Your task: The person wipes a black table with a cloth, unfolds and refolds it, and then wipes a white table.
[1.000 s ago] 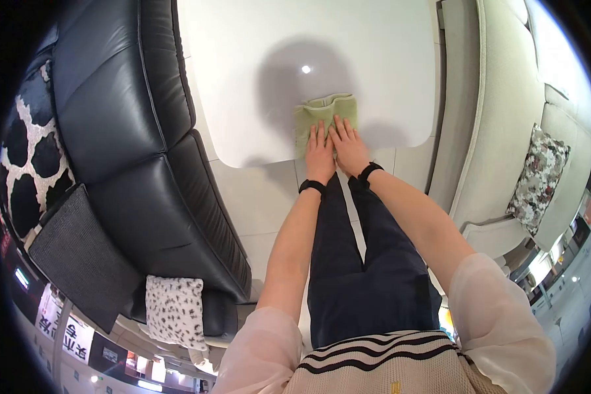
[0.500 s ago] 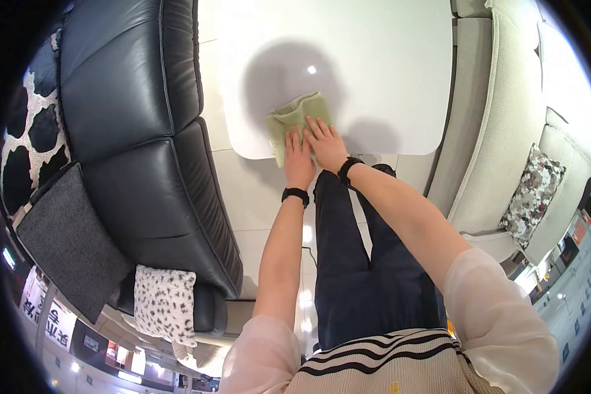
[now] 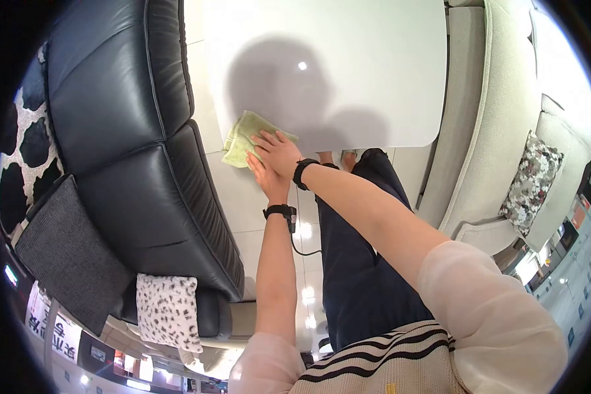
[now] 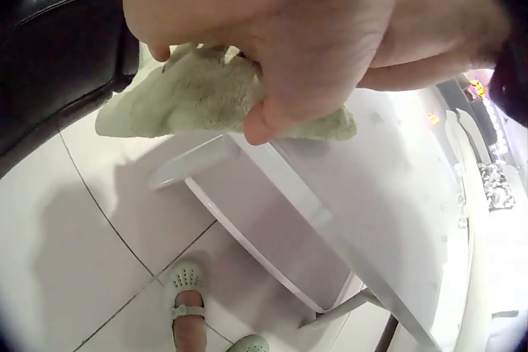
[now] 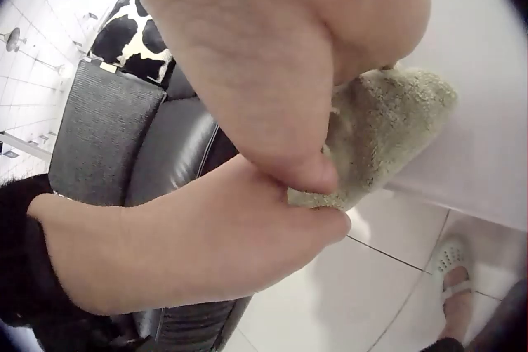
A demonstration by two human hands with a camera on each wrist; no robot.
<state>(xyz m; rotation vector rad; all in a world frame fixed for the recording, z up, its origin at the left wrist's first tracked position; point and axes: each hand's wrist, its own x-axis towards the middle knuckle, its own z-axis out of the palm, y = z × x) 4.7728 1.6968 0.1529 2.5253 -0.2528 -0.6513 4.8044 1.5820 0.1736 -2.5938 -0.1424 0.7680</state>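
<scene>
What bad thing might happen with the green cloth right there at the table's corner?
1. The green cloth hangs partly past the corner of the white table, so one more push might slide it onto the floor.
2. The left hand and the right hand both lean on it at that edge; if it slips, they may lose support.
3. The black sofa stands close beside that corner, so knuckles might bump it.

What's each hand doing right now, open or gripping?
left hand: open, straight fingers pressing the green cloth, partly under the right hand.
right hand: open, fingers spread flat on the same cloth.
</scene>
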